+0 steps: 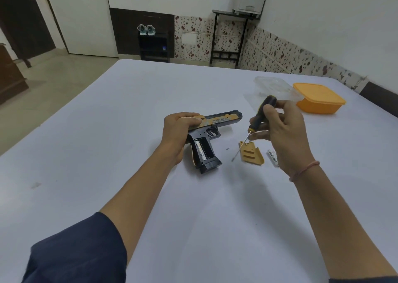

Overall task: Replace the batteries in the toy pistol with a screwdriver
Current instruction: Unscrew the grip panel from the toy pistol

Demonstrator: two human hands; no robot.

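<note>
The black and tan toy pistol (217, 123) lies on its side on the white table, barrel to the right. My left hand (178, 129) grips the rear of its slide. Its grip compartment is uncovered and a battery (200, 151) sits inside. My right hand (277, 129) holds the black and yellow screwdriver (258, 119) above the table, shaft pointing down-left. The tan grip cover (252, 153) lies under the shaft. A small screw (227, 148) rests between pistol and cover. A white loose battery (272, 157) lies beside the cover, partly behind my right hand.
An orange lidded box (318, 98) and a clear plastic container (273, 86) stand at the back right of the table (129, 101). The table's left edge drops to the floor.
</note>
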